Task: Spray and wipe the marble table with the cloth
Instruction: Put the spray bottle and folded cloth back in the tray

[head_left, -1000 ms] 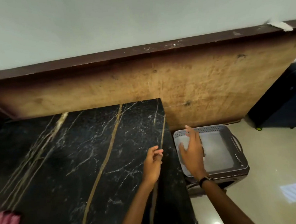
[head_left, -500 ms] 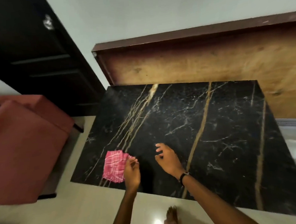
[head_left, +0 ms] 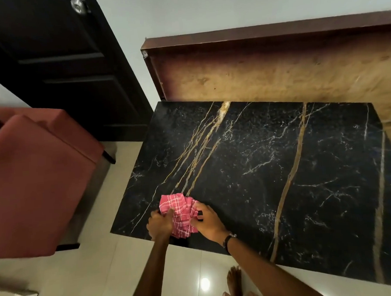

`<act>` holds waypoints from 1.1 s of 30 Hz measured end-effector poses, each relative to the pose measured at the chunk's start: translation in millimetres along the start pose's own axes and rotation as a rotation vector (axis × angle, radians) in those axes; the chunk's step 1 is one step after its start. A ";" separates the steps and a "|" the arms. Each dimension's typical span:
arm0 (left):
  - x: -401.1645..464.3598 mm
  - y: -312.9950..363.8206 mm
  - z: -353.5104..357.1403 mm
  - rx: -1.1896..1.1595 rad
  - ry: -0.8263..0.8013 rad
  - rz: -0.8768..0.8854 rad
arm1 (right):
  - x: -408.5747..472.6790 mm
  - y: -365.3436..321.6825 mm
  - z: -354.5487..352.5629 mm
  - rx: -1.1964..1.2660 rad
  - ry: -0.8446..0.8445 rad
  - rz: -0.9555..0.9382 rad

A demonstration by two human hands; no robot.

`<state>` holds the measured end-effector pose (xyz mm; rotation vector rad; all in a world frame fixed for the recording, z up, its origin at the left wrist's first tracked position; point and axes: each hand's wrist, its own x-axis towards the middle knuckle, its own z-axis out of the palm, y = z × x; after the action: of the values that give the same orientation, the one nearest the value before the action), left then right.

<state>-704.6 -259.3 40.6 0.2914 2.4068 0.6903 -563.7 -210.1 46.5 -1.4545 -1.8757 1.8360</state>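
The black marble table (head_left: 259, 167), veined in gold and white, fills the middle and right of the head view. A pink checked cloth (head_left: 179, 207) lies bunched at the table's near left corner. My left hand (head_left: 160, 224) grips the cloth's left side, fingers closed into the fabric. My right hand (head_left: 208, 221), with a watch on the wrist, holds the cloth's right edge. No spray bottle is in view.
A red upholstered chair (head_left: 33, 179) stands left of the table on the tiled floor (head_left: 101, 277). A dark door (head_left: 61, 64) is behind it. A brown wooden panel (head_left: 276, 71) leans against the wall behind the table. My bare foot (head_left: 234, 281) is below the table's near edge.
The view swung left from the grey basket beside the table to the table's left corner. Both hands moved onto the pink cloth and closed on it, bunching it up.
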 end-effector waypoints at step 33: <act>-447.4 253.4 413.3 -0.265 -1.196 0.285 | -264.6 232.6 -578.9 0.726 1.026 -0.057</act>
<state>-88.0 -39.1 120.7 0.6990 1.1376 0.6652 87.2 -40.6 128.5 -1.5319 -0.6572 1.1218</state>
